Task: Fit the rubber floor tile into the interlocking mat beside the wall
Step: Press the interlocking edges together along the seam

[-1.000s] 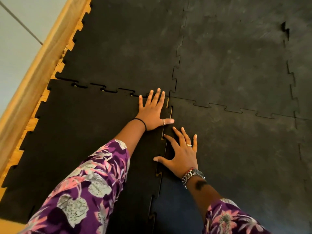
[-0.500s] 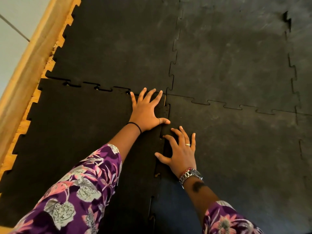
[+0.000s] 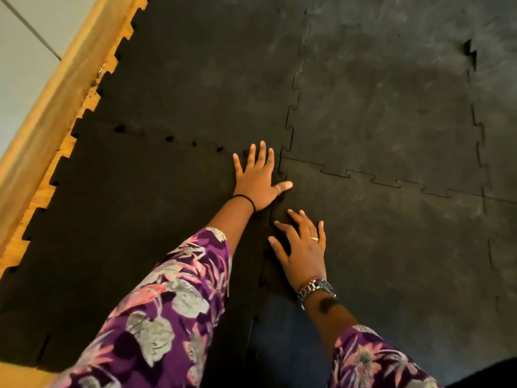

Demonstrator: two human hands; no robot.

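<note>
A black rubber floor tile (image 3: 126,208) lies at the lower left, its toothed edges meeting the interlocking mat (image 3: 386,113) above and to the right. My left hand (image 3: 258,179) presses flat on the tile's far right corner, fingers spread, thumb across the seam. My right hand (image 3: 303,252) lies flat just below it, on the right-hand seam, fingers apart. The far seam looks nearly closed, with a few small dark gaps. Lower down, the right seam is partly hidden by my arms.
A wooden skirting board (image 3: 53,107) runs diagonally along the left, with the pale wall (image 3: 25,32) behind it. Bare wood floor (image 3: 89,96) shows between the teeth of the mat's left edge. One joint (image 3: 471,56) at the upper right sticks up slightly.
The far seam of the tile has closed: the open slots seen earlier are now only small holes. Both hands stayed flat near the corner, shifting slightly.
</note>
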